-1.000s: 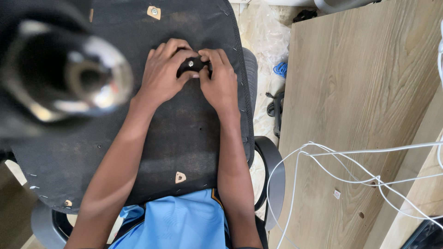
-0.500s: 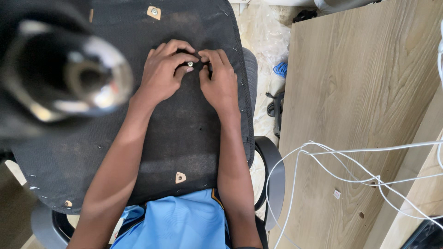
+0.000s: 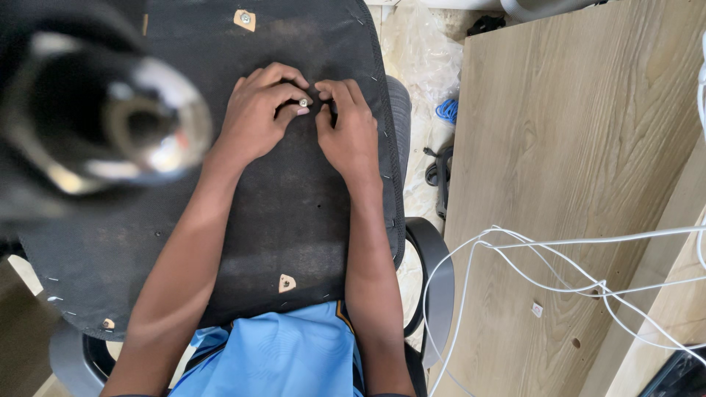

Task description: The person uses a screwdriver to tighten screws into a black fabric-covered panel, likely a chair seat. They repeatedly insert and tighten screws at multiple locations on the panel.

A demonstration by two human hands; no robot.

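Observation:
An upturned office chair seat (image 3: 294, 198) with a black fabric underside lies across my lap. My left hand (image 3: 259, 110) and my right hand (image 3: 351, 131) rest on it near its far edge, fingertips meeting. Between them stands a small silver bolt (image 3: 303, 103), pinched by my left thumb and finger. My right fingertips touch the fabric just beside the bolt. Whether my right hand holds anything is hidden by its curled fingers.
A blurred chrome gas-lift column (image 3: 110, 125) looms at the upper left. Metal mounting plates (image 3: 245, 18) (image 3: 286, 282) show on the seat. A light wooden panel (image 3: 573, 184) lies to the right, with white cables (image 3: 559, 257) across it. A black armrest (image 3: 434, 287) curves at my right side.
A black knob-like part that sat between my fingertips a second ago is gone from sight. Now only the small silver bolt shows there. Both hands stayed in the same spot.

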